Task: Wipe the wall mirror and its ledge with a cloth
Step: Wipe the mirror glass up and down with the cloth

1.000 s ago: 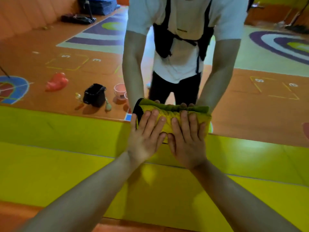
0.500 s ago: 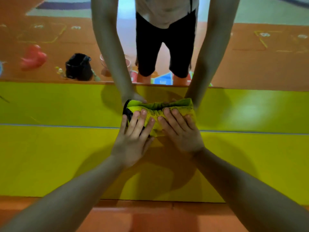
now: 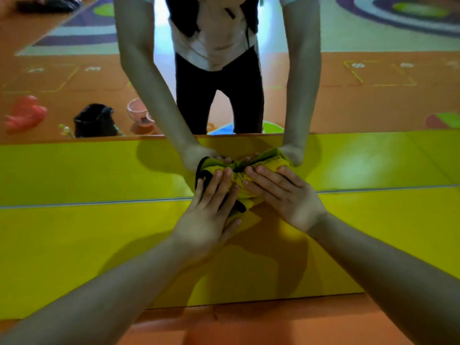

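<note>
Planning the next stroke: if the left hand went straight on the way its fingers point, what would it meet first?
The left hand lies on the yellow cloth, so it would push into that bunched cloth first, then probably the mirror glass behind it; depth is unclear.

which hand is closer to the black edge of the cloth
Left. The left hand rests on the black edge; the right hand presses the cloth further right.
</note>
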`<move>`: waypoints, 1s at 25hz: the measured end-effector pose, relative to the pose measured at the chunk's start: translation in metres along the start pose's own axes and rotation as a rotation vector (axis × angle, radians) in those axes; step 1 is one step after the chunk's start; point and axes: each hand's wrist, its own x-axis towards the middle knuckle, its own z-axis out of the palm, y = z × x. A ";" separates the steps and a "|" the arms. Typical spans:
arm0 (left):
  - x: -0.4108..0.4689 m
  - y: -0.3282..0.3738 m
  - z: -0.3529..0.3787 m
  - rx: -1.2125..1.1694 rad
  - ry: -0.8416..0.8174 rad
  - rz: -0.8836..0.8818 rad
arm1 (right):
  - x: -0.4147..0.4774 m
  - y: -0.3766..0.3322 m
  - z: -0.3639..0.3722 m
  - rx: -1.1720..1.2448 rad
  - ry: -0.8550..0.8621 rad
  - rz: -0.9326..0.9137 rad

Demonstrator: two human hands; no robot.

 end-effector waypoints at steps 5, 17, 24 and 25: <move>0.028 -0.006 -0.024 0.136 0.131 0.029 | 0.014 0.035 -0.025 -0.161 0.019 -0.040; 0.213 -0.052 -0.306 0.181 0.375 0.017 | 0.168 0.225 -0.251 -0.248 0.176 0.072; 0.333 -0.083 -0.477 0.284 0.584 -0.049 | 0.276 0.338 -0.382 -0.293 0.276 0.174; 0.349 -0.089 -0.500 0.292 0.606 -0.057 | 0.292 0.352 -0.399 -0.297 0.292 0.186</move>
